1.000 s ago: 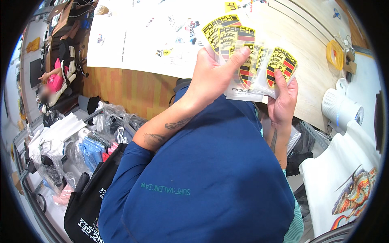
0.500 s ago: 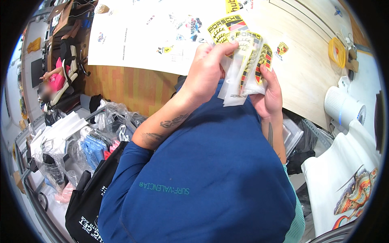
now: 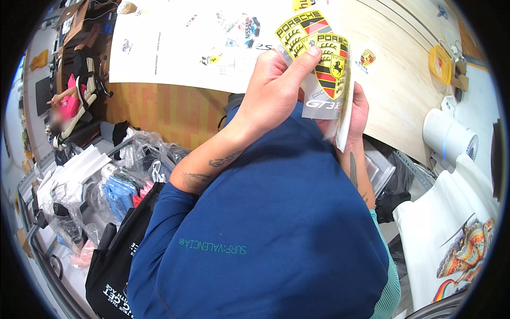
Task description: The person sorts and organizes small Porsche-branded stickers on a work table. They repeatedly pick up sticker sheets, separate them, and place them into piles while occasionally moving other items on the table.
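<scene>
Translucent film sheets [image 3: 332, 69], printed with a yellow, black and red shield crest, are held up in front of my chest at the table edge. My left hand [image 3: 279, 82] pinches them at their left side, its thumb on top and its fingers mostly hidden behind. Another crest sheet [image 3: 297, 26] fans out above that thumb. On the right, my right hand [image 3: 357, 117] is closed around the edge of the stack, its thumb and palm partly covered by the film. How many sheets overlap I cannot tell.
On the table lie a large white printed sheet [image 3: 154, 48], a small crest print [image 3: 366, 58] and a yellow roll [image 3: 440, 66]. A white perforated cylinder [image 3: 449, 135] stands right. Bagged garments [image 3: 122, 191] fill the lower left; a seated person in pink [image 3: 68, 106] is farther left.
The film sheets have flattened toward me, so the front crest now shows in full with white lettering under it. My right hand has shifted slightly lower along their edge.
</scene>
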`<action>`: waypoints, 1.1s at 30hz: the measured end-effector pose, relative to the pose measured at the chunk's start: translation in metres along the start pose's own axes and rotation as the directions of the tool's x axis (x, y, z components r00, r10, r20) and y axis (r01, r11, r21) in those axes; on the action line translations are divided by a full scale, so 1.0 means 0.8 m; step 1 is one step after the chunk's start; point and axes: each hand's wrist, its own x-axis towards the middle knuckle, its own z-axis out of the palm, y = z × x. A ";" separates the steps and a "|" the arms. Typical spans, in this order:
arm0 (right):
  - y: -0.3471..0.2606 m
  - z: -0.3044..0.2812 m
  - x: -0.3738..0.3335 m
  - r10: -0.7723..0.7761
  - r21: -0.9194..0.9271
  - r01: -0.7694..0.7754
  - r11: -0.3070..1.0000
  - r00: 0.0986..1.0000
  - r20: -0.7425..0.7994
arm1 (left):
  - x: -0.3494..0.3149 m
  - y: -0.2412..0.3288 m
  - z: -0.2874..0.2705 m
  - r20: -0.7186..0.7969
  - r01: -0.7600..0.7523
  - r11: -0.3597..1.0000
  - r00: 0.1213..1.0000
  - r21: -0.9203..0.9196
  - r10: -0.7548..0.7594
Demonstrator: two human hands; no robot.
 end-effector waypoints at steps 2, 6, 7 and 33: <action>0.002 0.002 0.000 0.006 0.009 -0.005 1.000 1.000 -0.014 | -0.001 -0.001 0.001 -0.003 -0.003 0.999 1.000 -0.036 0.003; 0.002 0.003 -0.003 -0.010 -0.003 0.010 1.000 0.998 -0.068 | -0.003 0.002 0.003 -0.025 -0.113 0.990 0.993 0.081 0.115; 0.001 0.004 -0.003 0.007 0.026 -0.006 1.000 1.000 -0.029 | -0.002 0.003 0.003 -0.019 -0.138 0.983 0.990 0.122 0.141; -0.013 0.011 -0.014 -0.058 0.087 0.050 0.995 0.995 0.086 | -0.005 0.004 -0.005 -0.067 -0.170 0.942 0.978 0.290 0.198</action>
